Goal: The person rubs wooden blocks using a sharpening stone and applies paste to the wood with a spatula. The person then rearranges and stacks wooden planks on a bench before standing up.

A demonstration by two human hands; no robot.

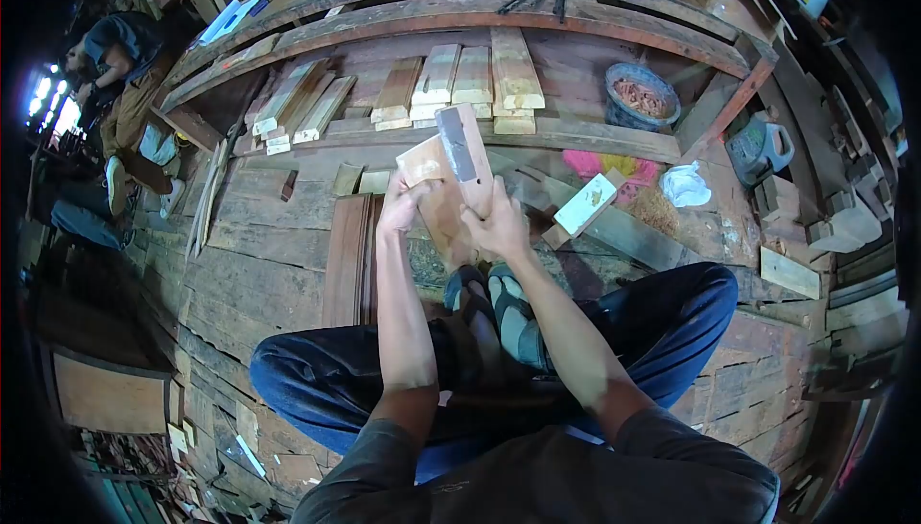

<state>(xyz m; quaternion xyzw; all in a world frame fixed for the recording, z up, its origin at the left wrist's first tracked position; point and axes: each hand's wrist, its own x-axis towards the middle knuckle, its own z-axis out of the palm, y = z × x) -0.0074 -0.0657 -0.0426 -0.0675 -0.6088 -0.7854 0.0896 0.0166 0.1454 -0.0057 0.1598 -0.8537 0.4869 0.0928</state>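
My left hand (408, 200) is closed on the edge of a pale wooden board (443, 209), which slants down toward my feet. In my right hand (499, 225) is a flat wooden tool with a grey plate (463, 145) along its face. My fingers wrap its lower end, and its upper part overlaps the board in view; whether they touch I cannot tell. To the right of my right hand, a white-topped block (585, 205) lies on a piece of wood. Dark brown moulded boards (350, 260) lie left of my left forearm.
Several stacked planks (393, 92) rest on the low shelf under the bench (614, 25). A bucket of shavings (641, 97), pink cloth (587, 161), white crumpled cloth (685, 185) and grey-blue jug (758, 150) are to the right. Another person (125, 73) bends at the left.
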